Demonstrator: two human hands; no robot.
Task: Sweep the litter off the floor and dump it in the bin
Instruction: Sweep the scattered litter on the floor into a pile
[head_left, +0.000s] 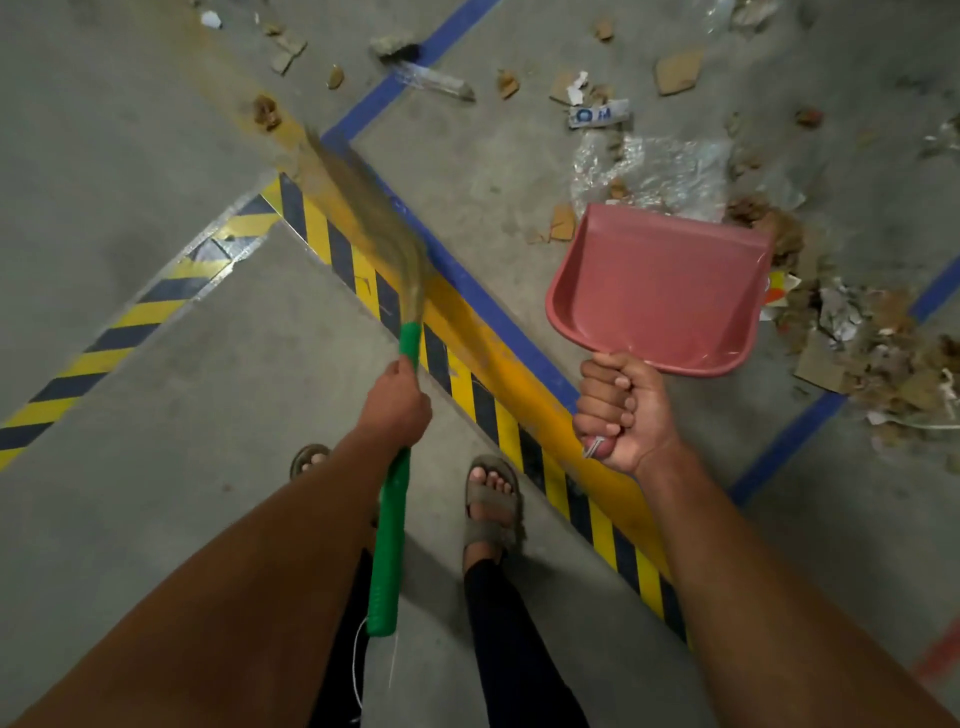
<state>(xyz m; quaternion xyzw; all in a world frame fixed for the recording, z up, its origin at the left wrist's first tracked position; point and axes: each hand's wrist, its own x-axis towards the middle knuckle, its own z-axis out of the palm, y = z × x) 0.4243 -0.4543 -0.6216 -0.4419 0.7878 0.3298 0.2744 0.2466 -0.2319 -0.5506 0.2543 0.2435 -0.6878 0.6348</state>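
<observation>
Floor: grey concrete floor (156, 104) crossed by a yellow-and-black hazard stripe (467, 384), a yellow band and blue tape lines (467, 280).
Litter: cardboard scraps, torn paper and a clear plastic sheet (654, 171) lie scattered at upper right, thickest in a heap (878, 353) just right of the dustpan.
Dustpan: the pink dustpan (660, 286) holds nothing visible; its open mouth faces away from the person, toward the litter.
Right hand: the right hand (618, 410) is fisted round the dustpan's handle.
Broom: the broom (384, 291) runs lengthwise from near the person's legs up and left, green handle low, blurred bristles over the yellow band.
Left hand: the left hand (397, 400) grips the green handle.
Feet: sandalled feet (491, 499) stand on the near side of the hazard stripe.
</observation>
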